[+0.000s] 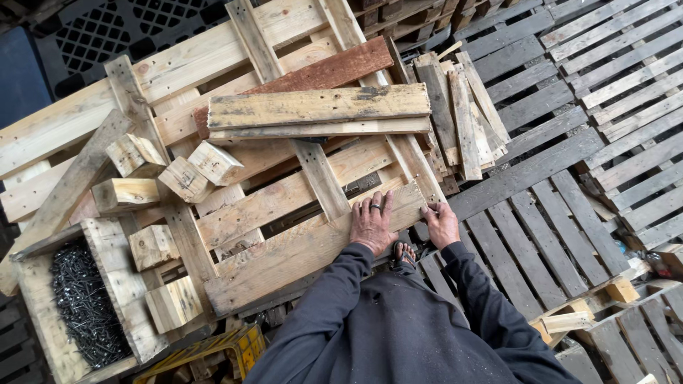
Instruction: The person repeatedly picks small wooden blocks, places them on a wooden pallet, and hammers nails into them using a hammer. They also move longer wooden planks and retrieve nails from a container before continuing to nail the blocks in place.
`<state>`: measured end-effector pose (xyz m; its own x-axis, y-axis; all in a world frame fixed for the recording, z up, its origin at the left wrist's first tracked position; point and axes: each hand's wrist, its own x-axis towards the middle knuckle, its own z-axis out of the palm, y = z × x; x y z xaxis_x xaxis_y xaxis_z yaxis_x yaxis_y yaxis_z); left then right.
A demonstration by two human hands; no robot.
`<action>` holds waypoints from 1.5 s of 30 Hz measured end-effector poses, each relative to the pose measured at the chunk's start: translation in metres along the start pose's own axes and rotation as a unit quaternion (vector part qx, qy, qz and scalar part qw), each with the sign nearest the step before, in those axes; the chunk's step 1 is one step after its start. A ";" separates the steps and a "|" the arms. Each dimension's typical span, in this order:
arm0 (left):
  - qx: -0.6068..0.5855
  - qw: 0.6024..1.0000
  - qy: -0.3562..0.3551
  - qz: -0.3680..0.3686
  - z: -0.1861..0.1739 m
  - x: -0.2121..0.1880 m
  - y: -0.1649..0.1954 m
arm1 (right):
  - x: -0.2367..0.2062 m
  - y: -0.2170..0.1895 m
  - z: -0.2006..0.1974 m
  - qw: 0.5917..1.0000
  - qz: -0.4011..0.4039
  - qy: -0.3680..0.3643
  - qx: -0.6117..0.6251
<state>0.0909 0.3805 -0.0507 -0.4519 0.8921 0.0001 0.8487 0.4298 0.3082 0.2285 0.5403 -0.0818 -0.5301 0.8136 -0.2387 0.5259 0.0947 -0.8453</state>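
I look down at a pale wooden pallet (pixel 284 178) lying on darker grey pallets. My left hand (pixel 371 224), with a ring on one finger, lies flat with spread fingers on the pallet's nearest board (pixel 299 252). My right hand (pixel 442 224) grips the right end corner of that same board. Two worn planks (pixel 320 108) and a reddish plank (pixel 334 70) lie across the pallet farther away. My sandalled foot (pixel 404 254) shows under the board's edge, between my dark sleeves.
Several short wooden blocks (pixel 186 178) are scattered on the pallet's left side. A wooden box of dark nails (pixel 84 306) sits at lower left. A stack of thin slats (pixel 461 117) lies to the right. Grey pallets (pixel 569 142) cover the ground at right; a yellow object (pixel 213 348) lies below.
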 end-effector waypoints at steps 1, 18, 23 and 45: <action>0.005 1.000 -0.001 0.000 0.000 0.000 0.000 | 0.000 0.000 0.000 1.000 0.001 0.002 0.004; 0.027 0.999 -0.025 -0.014 -0.008 0.003 0.004 | -0.005 -0.023 0.000 0.999 -0.029 0.001 0.032; 0.020 0.998 -0.045 -0.025 0.003 0.007 0.000 | -0.008 -0.029 0.000 0.997 -0.063 -0.026 0.046; -0.299 0.829 0.365 -0.301 -0.032 -0.202 -0.006 | -0.088 -0.067 0.051 0.878 -0.359 -0.309 -0.065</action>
<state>0.1680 0.1935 -0.0224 -0.9750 0.1262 0.1827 0.2196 0.4258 0.8778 0.2062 0.4330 -0.0289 -0.9950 0.0540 0.0844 -0.0405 0.5535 -0.8319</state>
